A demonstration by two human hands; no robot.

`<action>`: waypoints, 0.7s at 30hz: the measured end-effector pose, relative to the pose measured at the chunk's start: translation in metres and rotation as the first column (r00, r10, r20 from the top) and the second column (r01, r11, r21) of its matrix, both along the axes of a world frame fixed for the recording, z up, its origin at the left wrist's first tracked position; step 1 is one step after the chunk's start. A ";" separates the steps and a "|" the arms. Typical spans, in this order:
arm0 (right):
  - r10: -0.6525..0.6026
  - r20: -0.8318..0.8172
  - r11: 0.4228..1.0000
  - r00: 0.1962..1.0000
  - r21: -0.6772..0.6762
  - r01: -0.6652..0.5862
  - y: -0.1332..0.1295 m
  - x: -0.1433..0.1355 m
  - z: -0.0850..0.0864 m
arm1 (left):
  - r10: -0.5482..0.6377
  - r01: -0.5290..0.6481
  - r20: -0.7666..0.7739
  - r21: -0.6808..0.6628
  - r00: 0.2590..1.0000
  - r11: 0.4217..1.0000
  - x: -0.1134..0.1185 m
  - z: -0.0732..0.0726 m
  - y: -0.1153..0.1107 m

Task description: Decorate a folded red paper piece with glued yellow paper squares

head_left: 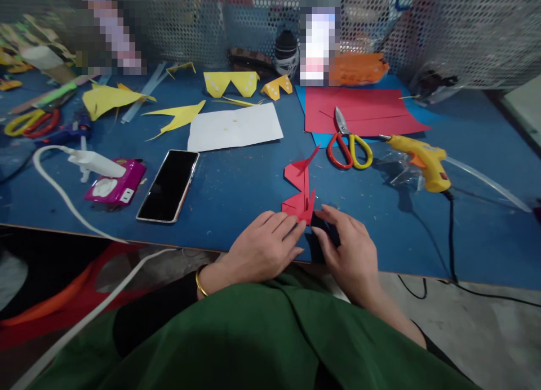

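A folded red paper piece (299,201) with pointed flaps lies on the blue table near its front edge. My left hand (266,246) rests flat on the near end of this piece, its fingers stretched out over the paper. Just to the right, my right hand (349,249) touches or nearly touches the paper's right corner; its thumb and index finger are apart. Red-and-yellow scissors (350,150) lie beyond my right hand, partly on red sheets (359,111).
A yellow glue gun (426,160) with a black cord is at the right. To the left lie a phone (169,186) and a magenta power strip (116,181) with a white cable. Behind are a white sheet (234,128) and yellow paper cutouts (231,84).
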State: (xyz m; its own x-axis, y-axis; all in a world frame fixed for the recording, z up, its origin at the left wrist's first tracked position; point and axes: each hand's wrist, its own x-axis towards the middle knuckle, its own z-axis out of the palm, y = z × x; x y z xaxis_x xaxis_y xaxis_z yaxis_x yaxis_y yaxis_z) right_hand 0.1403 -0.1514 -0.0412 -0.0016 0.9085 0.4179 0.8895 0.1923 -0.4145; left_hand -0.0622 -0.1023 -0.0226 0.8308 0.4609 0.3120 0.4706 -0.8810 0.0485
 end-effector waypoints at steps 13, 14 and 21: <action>-0.086 -0.262 0.982 0.961 -0.183 0.038 0.030 0.000 0.007 | -0.026 0.024 -0.058 -0.045 0.998 0.999 0.001 0.002 0.001; -0.092 -0.262 0.980 0.961 -0.193 0.041 0.029 0.000 0.008 | -0.028 0.024 -0.073 -0.044 0.997 0.999 0.002 0.003 0.002; -0.138 -0.248 0.971 0.959 -0.224 0.082 0.031 -0.001 0.010 | -0.036 0.034 -0.116 -0.018 0.993 0.999 0.004 0.004 0.002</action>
